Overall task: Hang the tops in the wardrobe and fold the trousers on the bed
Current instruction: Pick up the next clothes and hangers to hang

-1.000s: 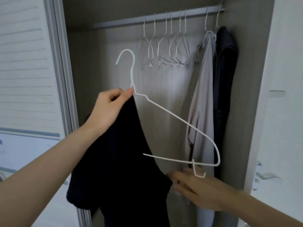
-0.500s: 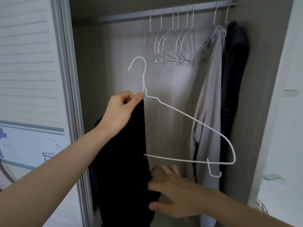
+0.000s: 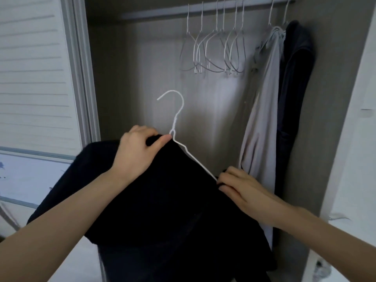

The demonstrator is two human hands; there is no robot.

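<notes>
A black top (image 3: 166,200) is draped over a white wire hanger (image 3: 176,117) in front of the open wardrobe. My left hand (image 3: 138,151) pinches the top's fabric at the base of the hanger's hook. My right hand (image 3: 242,190) grips the black fabric over the hanger's right shoulder wire. Only the hook and a stretch of the right shoulder wire show; the rest of the hanger is hidden under the top.
The wardrobe rail (image 3: 203,8) carries several bare wire hangers (image 3: 213,51). At its right end hang a light grey garment (image 3: 262,123) and a dark garment (image 3: 295,88). A sliding door (image 3: 36,78) stands at the left, a white wall panel (image 3: 358,139) at the right.
The right hand has come up from below the hanger and pulled the black top over the right shoulder wire. The hanger's lower bar and right end are now covered.
</notes>
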